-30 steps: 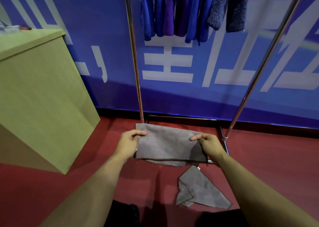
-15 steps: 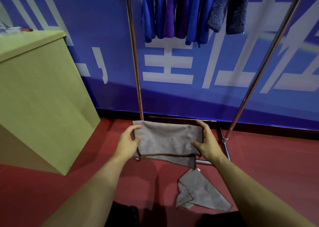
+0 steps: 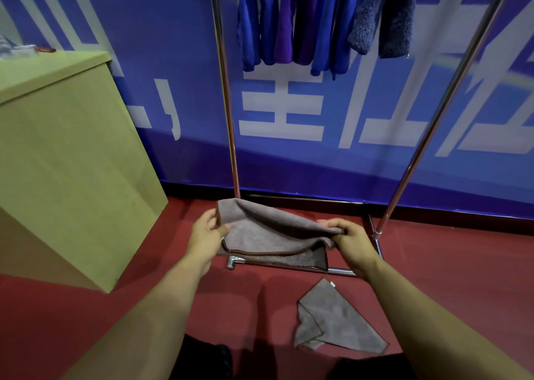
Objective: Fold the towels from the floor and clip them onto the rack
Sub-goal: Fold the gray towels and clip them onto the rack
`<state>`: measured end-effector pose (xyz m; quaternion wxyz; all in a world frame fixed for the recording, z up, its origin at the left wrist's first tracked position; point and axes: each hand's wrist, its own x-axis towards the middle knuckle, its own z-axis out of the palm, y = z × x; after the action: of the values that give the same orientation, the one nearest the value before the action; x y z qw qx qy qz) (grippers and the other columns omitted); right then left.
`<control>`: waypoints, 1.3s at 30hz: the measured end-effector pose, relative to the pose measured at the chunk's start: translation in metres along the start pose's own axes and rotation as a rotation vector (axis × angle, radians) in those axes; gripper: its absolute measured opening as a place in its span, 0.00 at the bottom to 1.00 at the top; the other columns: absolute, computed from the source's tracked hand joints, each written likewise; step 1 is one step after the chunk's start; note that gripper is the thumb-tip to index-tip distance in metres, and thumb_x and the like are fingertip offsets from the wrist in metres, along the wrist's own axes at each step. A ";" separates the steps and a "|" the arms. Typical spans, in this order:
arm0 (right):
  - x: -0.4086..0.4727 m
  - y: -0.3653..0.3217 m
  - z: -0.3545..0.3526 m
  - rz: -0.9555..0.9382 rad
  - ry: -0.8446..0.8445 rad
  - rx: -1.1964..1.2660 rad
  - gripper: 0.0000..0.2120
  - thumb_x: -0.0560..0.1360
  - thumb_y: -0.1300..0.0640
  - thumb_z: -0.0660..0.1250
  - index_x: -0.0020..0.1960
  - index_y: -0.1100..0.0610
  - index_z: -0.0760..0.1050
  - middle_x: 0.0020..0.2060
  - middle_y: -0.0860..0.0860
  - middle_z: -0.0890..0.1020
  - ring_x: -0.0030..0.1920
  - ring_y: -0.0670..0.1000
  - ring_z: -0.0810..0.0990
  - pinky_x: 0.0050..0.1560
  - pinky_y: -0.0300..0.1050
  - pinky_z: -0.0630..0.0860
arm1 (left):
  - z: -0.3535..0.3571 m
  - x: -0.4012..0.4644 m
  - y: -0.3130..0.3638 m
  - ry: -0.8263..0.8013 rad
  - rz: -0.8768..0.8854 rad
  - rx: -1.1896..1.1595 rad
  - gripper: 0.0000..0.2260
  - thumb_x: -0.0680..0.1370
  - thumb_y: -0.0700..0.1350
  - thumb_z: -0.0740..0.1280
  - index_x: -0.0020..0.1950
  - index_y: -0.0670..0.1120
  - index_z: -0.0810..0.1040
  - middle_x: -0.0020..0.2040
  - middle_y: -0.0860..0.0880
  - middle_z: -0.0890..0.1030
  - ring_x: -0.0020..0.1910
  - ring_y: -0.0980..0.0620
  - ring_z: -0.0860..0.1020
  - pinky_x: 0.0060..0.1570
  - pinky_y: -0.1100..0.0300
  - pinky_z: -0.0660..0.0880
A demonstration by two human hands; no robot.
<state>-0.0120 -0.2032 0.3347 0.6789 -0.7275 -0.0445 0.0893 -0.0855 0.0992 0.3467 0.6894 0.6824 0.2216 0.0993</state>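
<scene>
A big green desk (image 3: 66, 160) stands at the far left, at about nine o'clock, with some small things on its top that are too blurry to name. Next comes the left hand (image 3: 206, 236), whose grip pinches the left edge of a gray towel (image 3: 271, 232) between thumb and fingers. The gray towel is held up in the air, low in front of the rack (image 3: 228, 119), folded over with a brown edge showing. The right hand (image 3: 351, 239) has its grip curled round the towel's right end, at about three o'clock from the left hand. Up at twelve o'clock, blue and purple towels (image 3: 318, 24) hang from the top of the rack. Down at five o'clock, a second gray towel (image 3: 338, 324) lies crumpled on the red floor (image 3: 462, 278), well apart from both hands.
</scene>
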 end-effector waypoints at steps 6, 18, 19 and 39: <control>0.000 -0.010 0.001 0.205 -0.166 0.415 0.25 0.61 0.73 0.52 0.53 0.75 0.79 0.54 0.67 0.82 0.58 0.59 0.81 0.63 0.47 0.73 | 0.000 -0.002 0.001 -0.060 -0.132 -0.134 0.11 0.79 0.30 0.64 0.53 0.42 0.82 0.49 0.39 0.85 0.49 0.40 0.84 0.50 0.49 0.80; -0.001 -0.007 -0.013 0.053 -0.033 -0.175 0.16 0.77 0.51 0.70 0.38 0.60 0.86 0.42 0.56 0.86 0.41 0.50 0.84 0.44 0.43 0.81 | -0.007 0.005 -0.007 -0.113 -0.175 0.074 0.24 0.78 0.27 0.51 0.36 0.50 0.77 0.43 0.40 0.79 0.42 0.45 0.76 0.42 0.53 0.74; -0.002 -0.008 -0.014 0.026 -0.043 -0.205 0.14 0.77 0.53 0.71 0.37 0.60 0.86 0.42 0.57 0.85 0.40 0.50 0.84 0.40 0.40 0.81 | -0.008 0.004 -0.005 -0.134 -0.184 0.056 0.23 0.77 0.27 0.50 0.36 0.49 0.75 0.44 0.39 0.79 0.44 0.43 0.77 0.47 0.48 0.77; -0.002 -0.009 -0.027 -0.109 -0.074 -0.395 0.08 0.67 0.70 0.77 0.39 0.60 0.82 0.44 0.53 0.83 0.41 0.39 0.82 0.46 0.28 0.75 | -0.014 -0.007 0.008 -0.211 -0.075 0.259 0.15 0.80 0.43 0.61 0.43 0.45 0.87 0.50 0.51 0.86 0.52 0.50 0.83 0.58 0.53 0.77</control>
<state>-0.0081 -0.2290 0.3459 0.5249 -0.8390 -0.1254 0.0687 -0.0964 0.1094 0.3559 0.6182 0.7635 0.1845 -0.0281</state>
